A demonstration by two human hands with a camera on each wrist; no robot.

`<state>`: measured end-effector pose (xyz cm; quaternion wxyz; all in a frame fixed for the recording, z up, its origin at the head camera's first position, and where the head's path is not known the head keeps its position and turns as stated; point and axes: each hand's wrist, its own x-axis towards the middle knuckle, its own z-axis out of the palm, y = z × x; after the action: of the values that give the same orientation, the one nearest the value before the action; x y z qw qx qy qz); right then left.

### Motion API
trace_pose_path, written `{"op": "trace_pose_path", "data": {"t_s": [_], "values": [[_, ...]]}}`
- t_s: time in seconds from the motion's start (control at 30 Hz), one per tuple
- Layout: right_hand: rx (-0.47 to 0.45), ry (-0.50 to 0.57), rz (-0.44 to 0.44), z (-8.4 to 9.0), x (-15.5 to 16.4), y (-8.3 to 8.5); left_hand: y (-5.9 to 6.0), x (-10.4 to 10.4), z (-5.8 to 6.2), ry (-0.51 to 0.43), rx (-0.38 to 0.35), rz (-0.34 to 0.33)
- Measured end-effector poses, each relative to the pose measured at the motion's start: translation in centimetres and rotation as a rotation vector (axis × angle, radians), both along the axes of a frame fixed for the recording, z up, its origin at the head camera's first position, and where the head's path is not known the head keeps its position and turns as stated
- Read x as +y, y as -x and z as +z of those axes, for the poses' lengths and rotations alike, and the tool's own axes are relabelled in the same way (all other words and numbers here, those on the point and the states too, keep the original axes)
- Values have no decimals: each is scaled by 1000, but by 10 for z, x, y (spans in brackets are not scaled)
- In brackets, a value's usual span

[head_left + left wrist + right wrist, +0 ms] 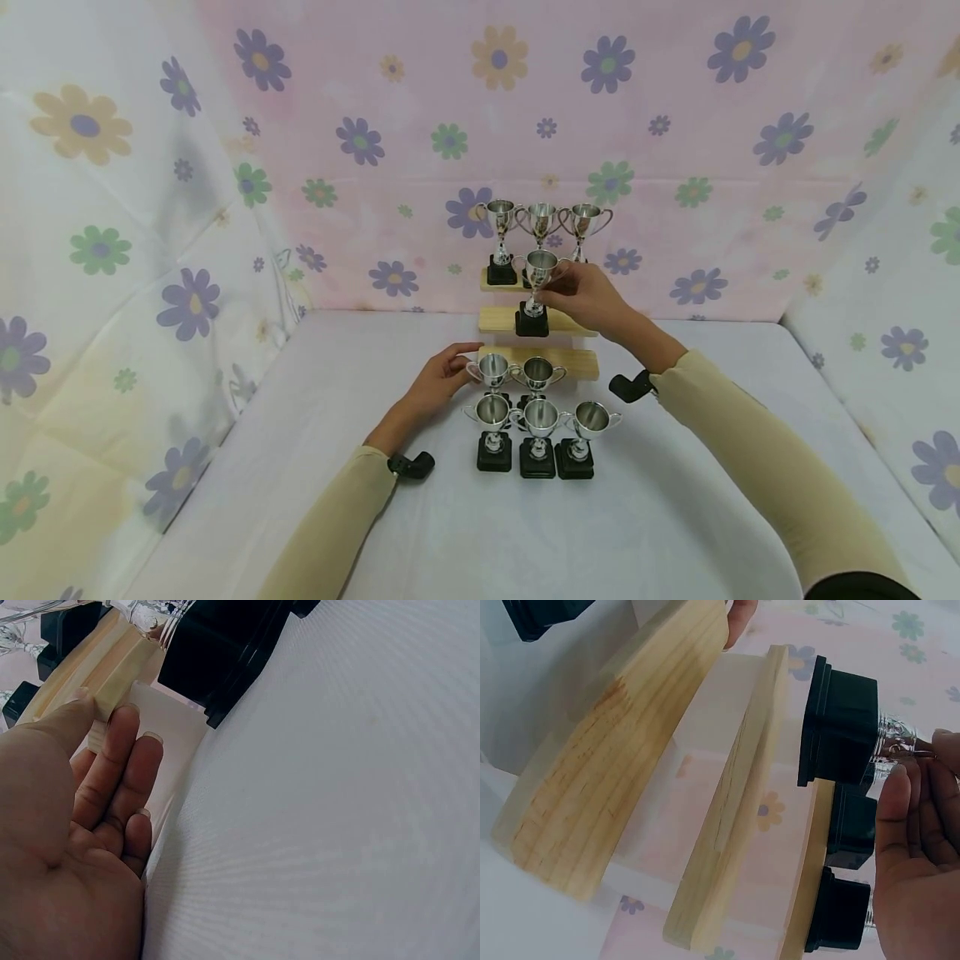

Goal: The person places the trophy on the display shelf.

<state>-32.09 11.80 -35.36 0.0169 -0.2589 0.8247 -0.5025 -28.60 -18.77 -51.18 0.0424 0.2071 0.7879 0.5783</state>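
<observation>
A three-step wooden stand sits mid-table. My right hand pinches the cup of a silver trophy whose black base stands on the middle step; in the right wrist view my fingers are at its stem beside the base. My left hand touches the left end of the lowest step with straight fingers against the wood. Three trophies stand on the top step. Several more trophies stand on the table in front.
A white cloth covers the table. Floral fabric walls close in the left, back and right sides. The black bases of the front trophies lie just right of my left hand. The right part of the lowest step is bare.
</observation>
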Motion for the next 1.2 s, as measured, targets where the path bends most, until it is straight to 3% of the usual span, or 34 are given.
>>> {"op": "trace_pose_path", "data": {"t_s": [0.6, 0.83, 1.2], "values": [[-26, -13, 6, 0, -22, 8, -3, -1, 2, 0, -7, 7], [-75, -28, 1, -1, -30, 11, -3, 0, 2, -16, 0, -4], [-64, -15, 9, -6, -39, 17, -2, 0, 3, 9, 0, 7]]}}
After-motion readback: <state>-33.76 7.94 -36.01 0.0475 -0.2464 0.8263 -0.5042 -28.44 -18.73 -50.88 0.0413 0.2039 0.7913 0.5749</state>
